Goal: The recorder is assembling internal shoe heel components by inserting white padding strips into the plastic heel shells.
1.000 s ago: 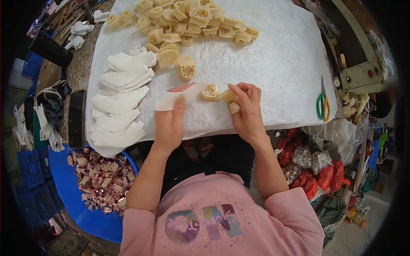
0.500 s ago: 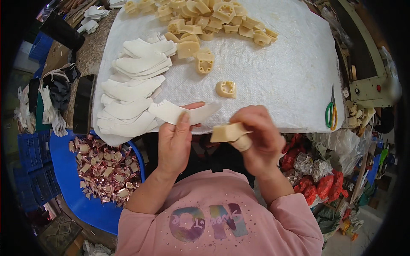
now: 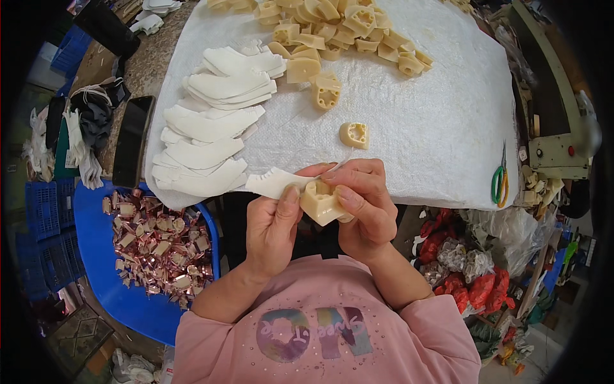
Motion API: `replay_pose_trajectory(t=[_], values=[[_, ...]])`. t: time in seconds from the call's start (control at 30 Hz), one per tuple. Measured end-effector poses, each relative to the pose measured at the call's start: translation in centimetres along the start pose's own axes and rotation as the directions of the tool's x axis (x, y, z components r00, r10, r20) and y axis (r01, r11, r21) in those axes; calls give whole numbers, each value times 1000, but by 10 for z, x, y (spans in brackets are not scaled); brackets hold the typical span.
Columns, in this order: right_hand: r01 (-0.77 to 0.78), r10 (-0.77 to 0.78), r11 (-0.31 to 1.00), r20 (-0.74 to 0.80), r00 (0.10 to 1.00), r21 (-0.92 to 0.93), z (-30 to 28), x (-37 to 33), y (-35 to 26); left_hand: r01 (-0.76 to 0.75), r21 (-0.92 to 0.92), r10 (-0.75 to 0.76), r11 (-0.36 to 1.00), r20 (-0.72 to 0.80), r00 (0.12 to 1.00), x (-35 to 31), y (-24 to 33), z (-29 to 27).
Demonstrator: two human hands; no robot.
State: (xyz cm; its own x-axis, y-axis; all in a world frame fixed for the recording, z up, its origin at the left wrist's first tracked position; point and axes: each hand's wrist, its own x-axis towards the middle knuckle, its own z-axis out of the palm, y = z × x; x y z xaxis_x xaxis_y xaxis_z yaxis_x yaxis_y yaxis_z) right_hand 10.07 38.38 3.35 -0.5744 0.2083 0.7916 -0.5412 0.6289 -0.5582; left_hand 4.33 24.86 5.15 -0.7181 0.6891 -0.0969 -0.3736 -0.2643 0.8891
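My left hand [image 3: 275, 224] pinches a curved white cover strip [image 3: 274, 182] with a notched edge, thumb on top. Its left end sticks out past the fingers. In my right hand [image 3: 368, 208] is a cream plastic shoe heel [image 3: 320, 203], hollow side up, its near face shiny. The strip meets the heel's far left side; the fingers hide how much of it touches. Both hands are close together at the table's front edge. Just beyond them a single shoe heel [image 3: 354, 136] lies on the white woven sheet [image 3: 435, 121].
Overlapping white strips [image 3: 214, 125] lie in stacks at left. A heap of heels [image 3: 345, 29] is at the far side. Green-and-orange scissors [image 3: 499, 182] lie at right, a phone [image 3: 133, 141] at left. Below it, a blue tub [image 3: 115, 294] holds pinkish metallic pieces [image 3: 160, 246].
My hands have come together. The right hand has moved left with the heel, turning its hollow side up, and the heel now meets the white strip. The view has shifted slightly.
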Motion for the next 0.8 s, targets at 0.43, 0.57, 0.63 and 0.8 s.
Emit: replay_pose_trajectory(t=[0.43,0.57,0.63,0.8], values=[[4,-9,993,-44,999,-116,2,1,6,-184,201,172,962,75,982,5,-3,6],[-9,5,978,-19,1000,-206,-2,2,7,-222,303,246,927,-43,968,5,3,6],[-8,2,978,-28,1000,-207,-4,4,4,-262,504,391,823,-166,905,7,1,0],[-47,247,844,309,918,-534,-18,26,-17,-221,638,369,738,-107,923,4,9,-2]])
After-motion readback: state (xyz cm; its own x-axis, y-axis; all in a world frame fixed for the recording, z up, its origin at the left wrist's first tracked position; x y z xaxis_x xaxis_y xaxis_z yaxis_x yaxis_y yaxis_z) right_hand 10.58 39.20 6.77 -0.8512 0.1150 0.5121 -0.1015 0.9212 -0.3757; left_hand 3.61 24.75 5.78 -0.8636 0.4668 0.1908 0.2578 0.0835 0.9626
